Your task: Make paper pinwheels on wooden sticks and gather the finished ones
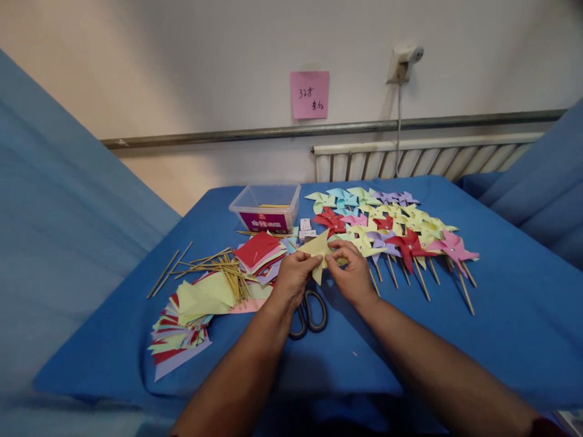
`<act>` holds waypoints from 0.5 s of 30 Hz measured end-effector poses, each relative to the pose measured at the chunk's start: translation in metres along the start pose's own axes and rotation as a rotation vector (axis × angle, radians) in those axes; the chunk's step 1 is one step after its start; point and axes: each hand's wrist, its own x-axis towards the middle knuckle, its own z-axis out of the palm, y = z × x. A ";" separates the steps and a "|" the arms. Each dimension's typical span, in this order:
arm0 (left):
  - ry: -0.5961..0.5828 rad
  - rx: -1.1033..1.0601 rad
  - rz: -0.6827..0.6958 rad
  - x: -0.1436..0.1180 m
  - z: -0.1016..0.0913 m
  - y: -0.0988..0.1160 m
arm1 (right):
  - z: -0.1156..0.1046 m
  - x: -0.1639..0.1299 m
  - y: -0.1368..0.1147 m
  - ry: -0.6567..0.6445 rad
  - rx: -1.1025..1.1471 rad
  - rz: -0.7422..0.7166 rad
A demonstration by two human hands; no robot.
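Table (514, 340) across lower frame. Pinwheels (410, 244) right of centre on it; paper (207, 297) left, sticks (235, 279) partly on paper. Tub (264, 221) behind paper; boxes (305, 225) just right of tub. Sheet (315, 245) between left hand (294, 273) and right hand (353, 273), mid-frame; scissors (317, 312) below. Behind table: note (310, 95) upper centre, radiator (423, 157), socket (399, 65) upper right.

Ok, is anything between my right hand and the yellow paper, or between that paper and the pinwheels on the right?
Nothing visible separates your right hand from the yellow paper; its fingers are on it. Toward the pinwheels, only that hand itself is in between.
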 end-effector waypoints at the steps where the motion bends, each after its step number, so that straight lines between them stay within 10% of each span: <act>1: 0.003 0.008 0.008 0.000 0.000 0.000 | 0.000 0.000 0.000 -0.001 0.002 0.002; 9: -0.059 0.053 -0.065 -0.001 -0.006 0.008 | -0.011 0.009 0.006 -0.054 0.238 0.224; 15: -0.191 0.217 -0.100 -0.009 -0.010 0.020 | -0.017 0.016 0.008 -0.331 0.585 0.489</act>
